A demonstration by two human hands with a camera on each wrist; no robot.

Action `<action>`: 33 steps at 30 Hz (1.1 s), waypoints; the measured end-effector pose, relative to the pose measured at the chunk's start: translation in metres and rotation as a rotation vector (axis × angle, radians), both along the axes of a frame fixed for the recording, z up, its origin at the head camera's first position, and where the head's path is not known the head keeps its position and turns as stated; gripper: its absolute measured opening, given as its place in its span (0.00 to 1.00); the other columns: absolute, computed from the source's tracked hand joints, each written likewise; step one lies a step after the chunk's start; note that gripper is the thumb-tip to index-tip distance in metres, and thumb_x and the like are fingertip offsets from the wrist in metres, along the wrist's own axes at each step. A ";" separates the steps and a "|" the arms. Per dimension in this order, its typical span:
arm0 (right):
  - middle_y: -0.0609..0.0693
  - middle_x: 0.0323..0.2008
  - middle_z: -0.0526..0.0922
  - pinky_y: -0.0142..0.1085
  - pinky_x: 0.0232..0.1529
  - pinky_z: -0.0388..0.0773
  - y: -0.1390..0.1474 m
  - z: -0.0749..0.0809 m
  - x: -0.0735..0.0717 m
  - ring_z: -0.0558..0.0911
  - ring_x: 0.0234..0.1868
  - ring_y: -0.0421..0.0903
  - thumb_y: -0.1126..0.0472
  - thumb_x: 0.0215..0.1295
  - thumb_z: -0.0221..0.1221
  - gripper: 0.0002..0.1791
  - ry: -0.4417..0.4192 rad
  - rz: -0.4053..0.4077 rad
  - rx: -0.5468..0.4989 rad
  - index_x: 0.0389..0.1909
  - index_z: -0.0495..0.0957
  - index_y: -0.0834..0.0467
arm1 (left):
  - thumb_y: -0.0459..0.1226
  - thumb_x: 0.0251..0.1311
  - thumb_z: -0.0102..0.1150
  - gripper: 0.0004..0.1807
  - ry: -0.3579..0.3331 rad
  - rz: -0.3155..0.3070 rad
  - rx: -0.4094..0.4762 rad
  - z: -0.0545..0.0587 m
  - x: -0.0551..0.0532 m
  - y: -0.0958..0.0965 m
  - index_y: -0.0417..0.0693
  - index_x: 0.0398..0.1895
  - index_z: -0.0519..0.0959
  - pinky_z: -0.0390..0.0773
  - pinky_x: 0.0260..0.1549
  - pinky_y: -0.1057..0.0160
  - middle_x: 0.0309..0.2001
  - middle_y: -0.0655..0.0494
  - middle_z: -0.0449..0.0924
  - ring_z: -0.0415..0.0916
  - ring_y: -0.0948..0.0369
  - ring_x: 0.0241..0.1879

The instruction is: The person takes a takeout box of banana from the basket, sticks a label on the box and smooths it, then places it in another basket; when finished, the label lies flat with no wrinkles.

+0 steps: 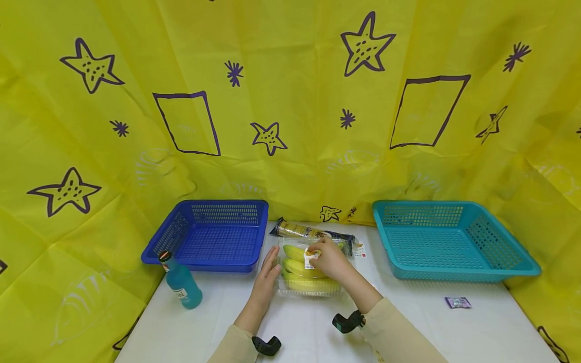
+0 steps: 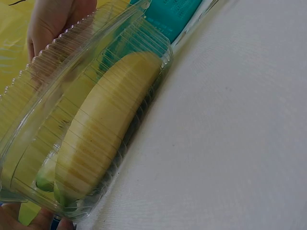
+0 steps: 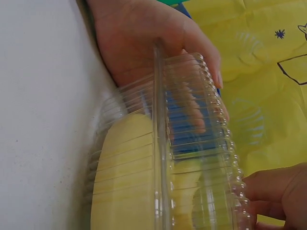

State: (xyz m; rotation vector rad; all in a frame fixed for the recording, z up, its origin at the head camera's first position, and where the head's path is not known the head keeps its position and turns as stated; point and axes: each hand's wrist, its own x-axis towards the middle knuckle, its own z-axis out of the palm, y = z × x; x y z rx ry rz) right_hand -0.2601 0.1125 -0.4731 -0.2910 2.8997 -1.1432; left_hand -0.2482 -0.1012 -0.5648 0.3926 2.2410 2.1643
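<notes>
A clear plastic clamshell box (image 1: 313, 287) of yellow-green bananas (image 1: 301, 267) lies at the middle of the table, its lid down. My left hand (image 1: 264, 282) rests along the box's left side with straight fingers; the right wrist view shows this left hand (image 3: 139, 43) against the box's end. Over the lid, my right hand (image 1: 330, 258) has its thumb and fingers bent together at a small white printed label (image 1: 311, 259). In the left wrist view the right hand (image 2: 55, 24) is partly behind the clear plastic.
Behind the box lies a long dark-and-gold snack packet (image 1: 297, 230). A blue basket (image 1: 199, 262) stands at the left, a teal basket (image 1: 454, 275) at the right. A blue bottle (image 1: 183, 285) stands near the left edge; a small purple packet (image 1: 458, 302) lies at the right.
</notes>
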 end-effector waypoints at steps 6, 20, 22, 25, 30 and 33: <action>0.67 0.66 0.70 0.39 0.30 0.82 0.005 0.002 -0.001 0.81 0.24 0.48 0.64 0.65 0.62 0.16 -0.031 0.006 -0.062 0.53 0.82 0.62 | 0.40 0.75 0.43 0.28 -0.002 0.003 -0.017 0.000 0.000 0.000 0.57 0.77 0.58 0.46 0.76 0.42 0.80 0.53 0.43 0.40 0.48 0.79; 0.60 0.58 0.77 0.52 0.53 0.79 0.006 -0.004 -0.004 0.78 0.56 0.61 0.67 0.58 0.66 0.17 0.008 0.002 -0.020 0.49 0.83 0.58 | 0.41 0.76 0.42 0.28 -0.014 -0.007 -0.008 -0.002 -0.001 -0.001 0.58 0.77 0.57 0.46 0.76 0.42 0.80 0.54 0.43 0.40 0.48 0.79; 0.60 0.57 0.77 0.52 0.52 0.79 0.007 -0.004 -0.004 0.79 0.55 0.59 0.67 0.58 0.66 0.17 0.010 0.000 -0.019 0.49 0.83 0.58 | 0.41 0.76 0.42 0.28 -0.015 -0.009 -0.010 -0.002 -0.001 -0.001 0.58 0.77 0.57 0.46 0.76 0.42 0.81 0.54 0.43 0.40 0.48 0.79; 0.59 0.55 0.78 0.51 0.51 0.80 0.008 -0.005 -0.005 0.80 0.54 0.58 0.66 0.58 0.66 0.16 0.012 0.000 -0.015 0.49 0.83 0.58 | 0.42 0.76 0.42 0.28 -0.016 -0.014 -0.006 -0.001 -0.001 -0.001 0.58 0.77 0.57 0.45 0.76 0.42 0.81 0.54 0.42 0.39 0.48 0.79; 0.57 0.53 0.79 0.46 0.47 0.81 0.010 -0.005 -0.007 0.80 0.52 0.55 0.67 0.57 0.67 0.16 0.005 0.004 -0.034 0.48 0.84 0.58 | 0.43 0.76 0.42 0.28 -0.015 -0.020 -0.011 -0.001 -0.001 -0.001 0.58 0.78 0.56 0.45 0.76 0.42 0.81 0.55 0.42 0.39 0.48 0.79; 0.57 0.54 0.78 0.41 0.40 0.81 0.011 -0.006 -0.007 0.80 0.49 0.53 0.67 0.58 0.67 0.16 -0.023 0.005 -0.051 0.49 0.84 0.58 | 0.43 0.76 0.42 0.28 -0.013 -0.015 -0.024 -0.001 0.000 -0.001 0.59 0.78 0.56 0.46 0.76 0.42 0.81 0.55 0.42 0.39 0.48 0.79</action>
